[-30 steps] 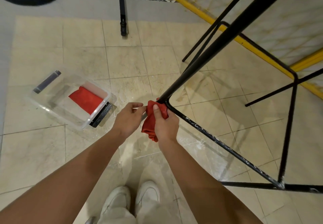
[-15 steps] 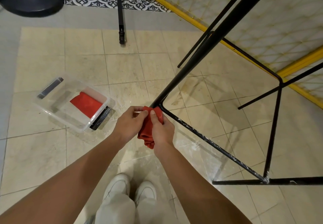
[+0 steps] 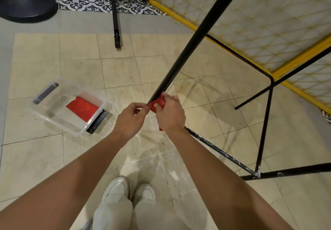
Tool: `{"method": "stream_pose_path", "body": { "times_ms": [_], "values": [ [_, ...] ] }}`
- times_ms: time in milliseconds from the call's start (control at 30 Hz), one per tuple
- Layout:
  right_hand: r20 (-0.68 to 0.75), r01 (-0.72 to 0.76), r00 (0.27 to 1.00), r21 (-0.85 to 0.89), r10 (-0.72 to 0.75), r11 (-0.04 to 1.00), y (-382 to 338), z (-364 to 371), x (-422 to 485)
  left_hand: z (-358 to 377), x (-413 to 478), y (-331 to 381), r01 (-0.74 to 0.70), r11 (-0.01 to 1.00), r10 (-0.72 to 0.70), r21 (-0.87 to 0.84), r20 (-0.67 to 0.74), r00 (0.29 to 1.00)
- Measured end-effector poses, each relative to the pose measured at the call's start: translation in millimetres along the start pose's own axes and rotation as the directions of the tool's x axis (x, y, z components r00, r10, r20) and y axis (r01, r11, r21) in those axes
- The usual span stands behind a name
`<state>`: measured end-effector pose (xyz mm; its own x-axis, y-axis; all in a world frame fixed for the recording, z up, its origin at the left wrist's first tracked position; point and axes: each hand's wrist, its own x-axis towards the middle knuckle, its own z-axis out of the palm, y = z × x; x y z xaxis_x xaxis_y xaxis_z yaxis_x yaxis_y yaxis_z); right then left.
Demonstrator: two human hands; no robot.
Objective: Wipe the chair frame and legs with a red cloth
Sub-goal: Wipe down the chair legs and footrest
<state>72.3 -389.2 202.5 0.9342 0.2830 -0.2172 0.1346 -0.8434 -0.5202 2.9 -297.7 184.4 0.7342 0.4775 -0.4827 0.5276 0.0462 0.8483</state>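
A black metal chair frame (image 3: 193, 38) stands before me, one thick leg slanting down from the upper right to a corner by my hands. My right hand (image 3: 170, 115) grips a bunched red cloth (image 3: 158, 102) wrapped round the lower end of that leg. Just left of it, my left hand (image 3: 130, 117) has curled fingers, and its fingertips pinch the leg's end or the cloth edge; which one is hidden. A thin floor rail (image 3: 220, 151) with white scuffs runs from my right wrist to a welded corner at the lower right.
A clear plastic box (image 3: 53, 118) holding another red cloth (image 3: 82, 108) lies on the tiled floor at left. A black round stand base (image 3: 26, 5) and a black pole (image 3: 115, 14) are at the top left. A yellow-edged mesh panel (image 3: 259, 14) fills the upper right. My white shoes (image 3: 129, 188) are below.
My right hand has slid the cloth a little up the slanted leg and now covers most of it. My left hand stays close against it. The view has shifted slightly.
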Motion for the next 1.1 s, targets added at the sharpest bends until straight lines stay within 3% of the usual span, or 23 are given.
{"method": "stream_pose_path", "body": {
  "times_ms": [100,233,433,700,900,1100],
  "values": [
    [0.115,0.050,0.993,-0.140,-0.033,0.989,5,-3,3,0,-1,1,0.004,1.000,-0.004,0.014,0.012,1.000],
    [0.131,0.136,0.986,-0.263,-0.105,0.955,10,-24,7,1,-3,8,-0.009,1.000,0.009,0.010,-0.014,1.000],
    [-0.002,0.055,0.998,-0.243,-0.058,0.968,24,-41,5,22,-13,16,-0.041,0.999,0.043,0.034,-0.071,0.997],
    [0.159,0.143,0.981,-0.208,-0.111,0.968,31,-28,-4,52,-32,12,0.026,1.000,-0.028,-0.011,-0.135,0.990],
    [0.160,0.197,0.976,-0.328,-0.151,0.924,39,-25,-9,50,-29,11,0.026,0.999,-0.029,-0.023,-0.139,0.990],
    [0.185,0.144,0.980,-0.391,-0.076,0.909,58,-42,-8,49,-28,9,0.020,0.999,-0.023,-0.025,-0.134,0.991]
  ]
}}
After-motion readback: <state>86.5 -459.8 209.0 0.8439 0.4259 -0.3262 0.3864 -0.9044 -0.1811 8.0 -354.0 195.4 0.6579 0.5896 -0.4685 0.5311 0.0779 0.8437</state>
